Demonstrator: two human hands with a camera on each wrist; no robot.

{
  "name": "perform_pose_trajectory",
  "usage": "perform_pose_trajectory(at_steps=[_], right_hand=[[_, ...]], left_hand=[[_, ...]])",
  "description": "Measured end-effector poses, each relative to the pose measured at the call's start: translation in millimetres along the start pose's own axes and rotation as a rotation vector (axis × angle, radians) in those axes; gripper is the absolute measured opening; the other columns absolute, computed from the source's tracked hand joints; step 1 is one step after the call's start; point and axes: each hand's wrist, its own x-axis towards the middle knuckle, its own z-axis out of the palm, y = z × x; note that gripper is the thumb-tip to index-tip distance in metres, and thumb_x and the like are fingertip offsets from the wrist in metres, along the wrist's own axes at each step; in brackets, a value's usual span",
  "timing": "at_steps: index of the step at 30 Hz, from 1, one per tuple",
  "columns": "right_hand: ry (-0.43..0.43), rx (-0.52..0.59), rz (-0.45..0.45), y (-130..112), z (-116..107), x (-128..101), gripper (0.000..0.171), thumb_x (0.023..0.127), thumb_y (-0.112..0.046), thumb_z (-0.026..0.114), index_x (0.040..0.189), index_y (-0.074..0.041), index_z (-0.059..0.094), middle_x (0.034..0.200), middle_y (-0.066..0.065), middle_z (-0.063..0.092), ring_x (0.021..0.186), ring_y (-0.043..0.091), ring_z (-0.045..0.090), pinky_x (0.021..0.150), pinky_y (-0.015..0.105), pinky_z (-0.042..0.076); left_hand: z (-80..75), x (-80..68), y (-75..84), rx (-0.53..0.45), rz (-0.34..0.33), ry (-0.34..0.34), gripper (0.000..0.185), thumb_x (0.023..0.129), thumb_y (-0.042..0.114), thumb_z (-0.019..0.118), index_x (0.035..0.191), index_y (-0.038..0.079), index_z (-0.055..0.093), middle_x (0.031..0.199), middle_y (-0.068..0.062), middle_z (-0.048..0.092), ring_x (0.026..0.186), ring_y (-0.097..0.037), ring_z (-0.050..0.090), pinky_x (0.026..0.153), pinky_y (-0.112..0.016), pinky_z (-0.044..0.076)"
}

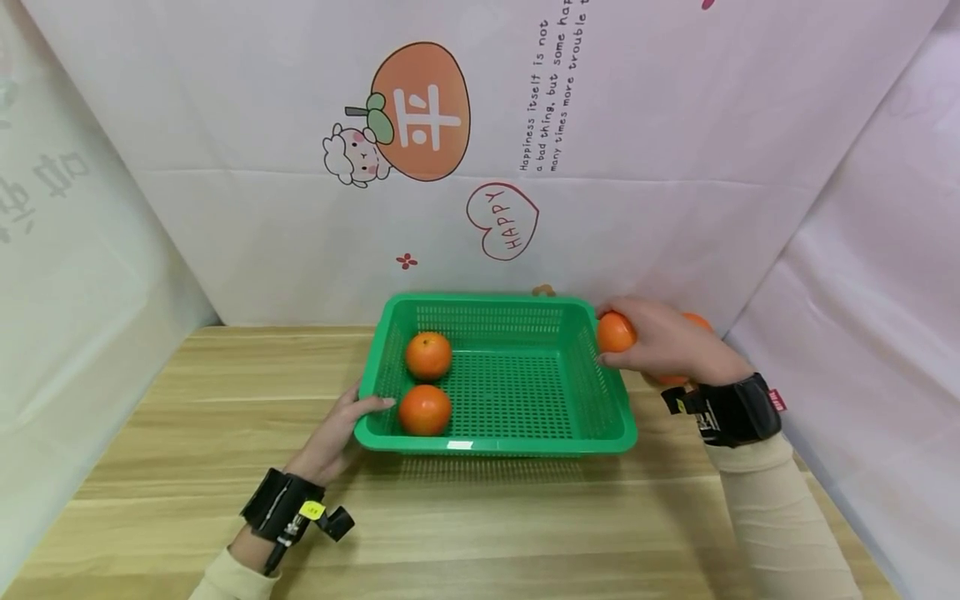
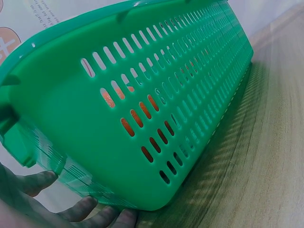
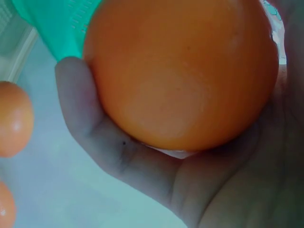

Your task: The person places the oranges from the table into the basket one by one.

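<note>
The right hand [image 1: 663,342] reaches in from the right with its forearm angled up across the tabletop [image 1: 187,417], the wrist wrapped in a black strap [image 1: 735,408] above a beige sleeve [image 1: 780,517]. Its fingers are curled round an orange [image 1: 615,332], which it holds at the right rim of the green basket [image 1: 592,400], just over the basket's far right corner. The right wrist view shows the same orange [image 3: 180,71] seated deep in the palm, with one finger [image 3: 90,123] wrapping under it and a corner of the basket [image 3: 52,23] behind. Two more oranges [image 3: 12,123] show at the left edge of that view, lying apart from the hand; in the head view only bits of orange [image 1: 697,321] peek out behind the right hand, near the backdrop.

The left hand [image 1: 341,433] lies low on the tabletop at the basket's near left corner, forearm running back toward the person, fingers stretched out fairly straight and resting against the basket's wall and rim. The left wrist view shows the fingertips [image 2: 85,209] pressed under the bottom edge of the slotted side [image 2: 156,95], not curled round it.

Inside the basket two oranges sit at the left side, one nearer [image 1: 424,410] and one farther back [image 1: 428,355], close together.
</note>
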Motion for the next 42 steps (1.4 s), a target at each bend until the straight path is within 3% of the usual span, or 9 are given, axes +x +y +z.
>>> perform_pose_trajectory(at_steps=[10,21,30,36,38,42], right_hand=[[-0.038,-0.035,-0.035,-7.4,-0.2,14.3,0.053,0.087,-0.031,0.084,0.130,-0.009,0.063,0.117,0.010,0.069,0.092,0.022,0.061,0.075,0.035,0.051],[-0.081,0.001,-0.010,-15.5,4.4,29.3,0.057,0.088,-0.033,0.083,0.134,-0.010,0.060,0.123,0.011,0.067,0.095,0.023,0.062,0.075,0.035,0.054],[-0.079,-0.012,-0.028,-25.0,10.1,45.7,0.054,0.086,-0.037,0.083,0.132,-0.015,0.062,0.117,0.005,0.069,0.093,0.022,0.062,0.077,0.035,0.053],[-0.077,0.002,-0.064,-29.3,18.8,60.3,0.059,0.086,-0.034,0.084,0.136,-0.011,0.062,0.142,0.014,0.064,0.103,0.025,0.065,0.080,0.038,0.055],[-0.084,0.002,-0.073,-30.7,22.0,64.8,0.060,0.087,-0.033,0.083,0.138,-0.011,0.060,0.144,0.015,0.062,0.102,0.026,0.064,0.080,0.038,0.055],[-0.096,0.013,-0.092,-36.1,28.4,75.2,0.056,0.086,-0.032,0.083,0.134,-0.012,0.061,0.121,0.011,0.066,0.091,0.024,0.061,0.074,0.036,0.052]], left_hand=[[-0.6,0.1,-0.1,0.009,-0.004,0.001,0.080,0.102,0.028,0.057,0.170,0.024,0.015,0.170,-0.013,0.032,0.149,-0.033,0.037,0.119,-0.049,0.032],[-0.8,-0.6,0.5,-0.003,0.004,-0.012,0.079,0.103,0.028,0.057,0.170,0.024,0.015,0.170,-0.012,0.032,0.146,-0.029,0.039,0.118,-0.045,0.033],[1.6,0.0,0.9,-0.020,0.005,-0.007,0.080,0.103,0.027,0.057,0.170,0.023,0.015,0.170,-0.012,0.033,0.147,-0.028,0.040,0.119,-0.046,0.035],[1.6,0.1,0.6,-0.025,0.008,-0.005,0.079,0.103,0.026,0.057,0.170,0.023,0.014,0.171,-0.012,0.032,0.148,-0.029,0.039,0.120,-0.047,0.034],[1.1,0.1,0.2,-0.023,0.008,-0.007,0.079,0.104,0.027,0.056,0.170,0.024,0.014,0.171,-0.012,0.032,0.148,-0.028,0.040,0.119,-0.046,0.035],[0.0,0.5,-0.7,-0.023,0.008,-0.007,0.079,0.103,0.027,0.057,0.170,0.023,0.015,0.170,-0.012,0.034,0.146,-0.026,0.041,0.118,-0.044,0.035]])
